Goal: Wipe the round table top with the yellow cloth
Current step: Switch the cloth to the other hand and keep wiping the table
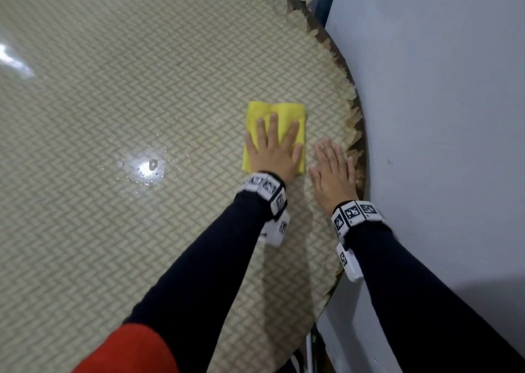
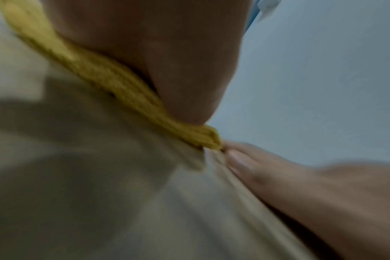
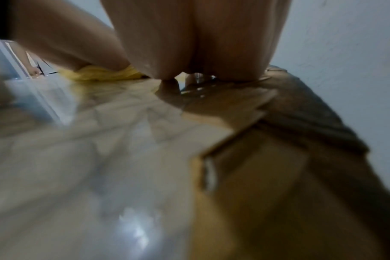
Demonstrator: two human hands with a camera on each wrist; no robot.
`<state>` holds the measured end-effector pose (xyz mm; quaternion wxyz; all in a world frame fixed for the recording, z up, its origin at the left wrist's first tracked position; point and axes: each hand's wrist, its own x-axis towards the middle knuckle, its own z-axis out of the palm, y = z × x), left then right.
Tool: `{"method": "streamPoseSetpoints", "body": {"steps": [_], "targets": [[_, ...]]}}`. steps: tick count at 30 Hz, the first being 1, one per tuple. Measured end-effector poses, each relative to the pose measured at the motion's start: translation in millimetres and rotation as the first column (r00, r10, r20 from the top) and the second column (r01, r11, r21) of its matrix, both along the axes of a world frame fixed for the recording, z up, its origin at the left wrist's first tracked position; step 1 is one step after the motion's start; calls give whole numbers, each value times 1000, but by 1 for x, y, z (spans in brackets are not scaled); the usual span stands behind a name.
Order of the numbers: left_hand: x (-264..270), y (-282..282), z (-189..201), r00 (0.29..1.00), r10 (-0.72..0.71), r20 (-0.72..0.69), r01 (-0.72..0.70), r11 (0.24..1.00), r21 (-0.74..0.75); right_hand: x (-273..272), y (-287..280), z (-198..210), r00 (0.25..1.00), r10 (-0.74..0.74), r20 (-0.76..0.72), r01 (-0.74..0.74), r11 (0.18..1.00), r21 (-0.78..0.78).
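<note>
The folded yellow cloth [image 1: 279,118] lies flat on the round table top [image 1: 142,94], near its right edge. My left hand [image 1: 274,148] presses on the cloth with straight, spread fingers. My right hand [image 1: 333,170] lies flat on the glossy top just right of the cloth, fingers straight, close to the rim. In the left wrist view the cloth's [image 2: 114,84] edge shows under my palm, blurred, with my right hand [image 2: 289,177] beside it. In the right wrist view the cloth [image 3: 100,74] shows beyond my palm.
A patch of water drops [image 1: 146,168] glints on the woven-pattern top left of the cloth. The table's frayed brown rim [image 1: 356,133] runs close to a pale grey wall [image 1: 440,116] on the right.
</note>
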<state>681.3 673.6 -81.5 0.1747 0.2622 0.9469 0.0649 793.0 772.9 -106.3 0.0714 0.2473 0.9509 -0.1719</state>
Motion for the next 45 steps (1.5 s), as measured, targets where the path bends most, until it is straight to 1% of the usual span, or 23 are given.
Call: {"method": "streamPoseSetpoints", "body": {"steps": [1, 2, 4, 7, 10, 12, 15, 17, 19, 21, 25, 27, 29, 33, 37, 39, 41, 43, 45], "targets": [[-14, 7, 2, 999, -36, 7, 36, 999, -2, 0, 1, 0, 1000, 1, -2, -1, 1000, 2], [-28, 9, 3, 999, -41, 29, 41, 999, -6, 0, 2, 0, 1000, 4, -5, -4, 1000, -1], [-50, -5, 3, 998, 30, 61, -30, 1000, -9, 1, 3, -1, 1000, 7, -12, -7, 1000, -10], [-62, -53, 1, 986, 168, 18, -168, 986, -5, 2, 2, -1, 1000, 6, -9, -6, 1000, 2], [-52, -98, 4, 978, 209, -10, -209, 978, 6, 2, 0, 2, 1000, 2, -1, -2, 1000, 9], [-40, -114, 5, 976, 216, 0, -216, 976, 7, 1, 1, 4, 1000, -4, -3, 4, 1000, -2], [-20, -126, 3, 977, 215, -4, -215, 977, -1, 1, -1, 6, 1000, -15, -20, 15, 1000, 0], [-8, -131, 2, 981, 194, 9, -193, 981, -10, -2, -4, 9, 999, -45, 1, 45, 999, 2], [2, -135, 3, 987, 162, -8, -162, 987, -19, -12, -9, 18, 997, -80, -22, 82, 995, 57], [4, -135, 4, 990, 143, -7, -143, 990, -15, -29, -15, 28, 996, -62, -58, 67, 995, 80], [3, -127, 4, 986, 166, 16, -165, 986, -28, -62, -23, 32, 985, 119, -125, -103, 986, 128], [6, -116, 3, 983, 182, 9, -182, 983, -27, -69, -19, 29, 976, 147, -158, -122, 980, 159], [7, -97, 2, 985, 171, -19, -171, 985, -16, -77, -11, 26, 972, 133, -195, -98, 979, 181], [2, -47, -1, 996, 79, -51, -78, 997, 10, -90, 12, 21, 978, 80, -191, -46, 983, 176], [-22, 2, -4, 999, 41, -23, -40, 999, 32, -101, 28, 21, 976, 9, -218, 26, 988, 155], [-48, 14, 0, 998, 62, 24, -62, 998, 11, -103, 33, 20, 974, -14, -227, 50, 986, 156], [-74, 11, 2, 992, 117, 49, -116, 993, -9, -103, 36, 19, 967, -14, -255, 53, 988, 145], [-91, -8, 2, 977, 205, 58, -205, 979, -11, -103, 36, 19, 959, -22, -283, 58, 991, 119], [-93, -34, 2, 951, 307, 38, -307, 952, -12, -104, 37, 18, 951, -37, -308, 73, 992, 106]]}}
